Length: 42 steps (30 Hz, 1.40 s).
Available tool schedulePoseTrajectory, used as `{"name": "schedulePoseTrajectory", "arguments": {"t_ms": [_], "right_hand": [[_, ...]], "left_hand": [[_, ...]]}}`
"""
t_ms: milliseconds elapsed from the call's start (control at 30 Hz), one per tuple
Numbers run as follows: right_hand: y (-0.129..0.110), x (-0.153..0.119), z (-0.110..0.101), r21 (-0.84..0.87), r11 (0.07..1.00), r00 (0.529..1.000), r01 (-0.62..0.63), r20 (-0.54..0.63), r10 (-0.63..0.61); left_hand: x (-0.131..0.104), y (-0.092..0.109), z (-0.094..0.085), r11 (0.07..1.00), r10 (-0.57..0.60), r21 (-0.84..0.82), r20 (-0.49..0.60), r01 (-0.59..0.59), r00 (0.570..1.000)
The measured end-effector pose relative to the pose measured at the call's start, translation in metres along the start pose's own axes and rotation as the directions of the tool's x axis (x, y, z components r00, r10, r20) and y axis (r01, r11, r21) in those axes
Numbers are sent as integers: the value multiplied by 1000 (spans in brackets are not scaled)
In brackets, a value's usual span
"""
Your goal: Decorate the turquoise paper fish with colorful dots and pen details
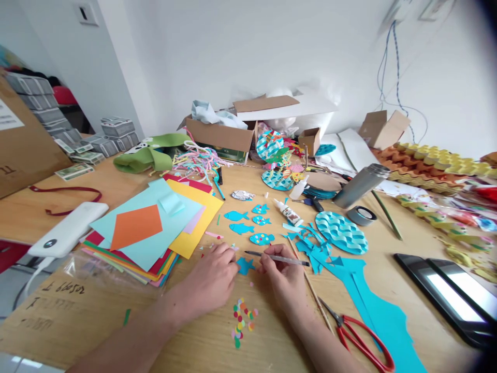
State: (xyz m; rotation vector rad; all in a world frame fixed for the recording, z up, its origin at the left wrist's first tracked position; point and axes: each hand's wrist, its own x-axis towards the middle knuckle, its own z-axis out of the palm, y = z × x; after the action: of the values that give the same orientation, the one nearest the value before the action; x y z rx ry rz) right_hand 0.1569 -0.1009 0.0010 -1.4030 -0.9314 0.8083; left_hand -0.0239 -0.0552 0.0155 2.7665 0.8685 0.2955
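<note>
My right hand (282, 274) is closed on a dark, slim pen (289, 259), whose tip points left. Under the tip lies a small blue paper fish (245, 266), between my two hands. My left hand (213, 277) rests on the table beside it, fingers curled together near the fish's left edge; what they press or hold, if anything, is hidden. Several blue paper fish (241, 228) lie just beyond, some with coloured dots. Small round confetti dots (240, 321) are scattered nearer to me.
Red-handled scissors (363, 336), a thin wooden stick (316, 295) and blue paper scraps (359, 285) lie at right. Coloured paper sheets (135, 228) are stacked at left. Glue bottle (288, 213), grey thermos (361, 185) and tape roll (361, 215) stand or lie farther back.
</note>
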Motion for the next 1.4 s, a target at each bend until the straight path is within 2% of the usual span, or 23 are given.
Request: {"name": "schedulePoseTrajectory", "arguments": {"t_ms": [233,433,533,767,833,967,1067,1267,1400], "right_hand": [[3,0,-1,32,998,998,-49,29,48],[8,-9,1,-63,991,990,117,87,-111],[8,-9,3,-64,989,985,136,117,-128],[11,5,-7,-169,973,987,158,4,-160],[11,2,-6,-154,978,990,140,15,-140],[9,-6,2,-78,997,995,21,100,-13],[11,-8,4,-51,998,993,-36,108,42],[19,-3,0,-118,992,998,39,44,-34],[20,-2,0,-153,986,997,58,58,-50]], "left_hand": [[0,-1,-1,999,-3,-33,2,3,1000],[1,0,-2,999,-17,-39,42,19,999],[1,0,-1,999,-20,-29,48,21,999],[1,0,0,1000,-9,-9,33,9,999],[2,0,-1,1000,-7,-6,25,7,1000],[1,0,-1,1000,-7,-4,14,7,1000],[0,1,-1,1000,-5,5,15,5,1000],[1,0,-1,1000,13,-27,18,-12,1000],[3,-1,1,997,40,-69,-3,-40,999]]}}
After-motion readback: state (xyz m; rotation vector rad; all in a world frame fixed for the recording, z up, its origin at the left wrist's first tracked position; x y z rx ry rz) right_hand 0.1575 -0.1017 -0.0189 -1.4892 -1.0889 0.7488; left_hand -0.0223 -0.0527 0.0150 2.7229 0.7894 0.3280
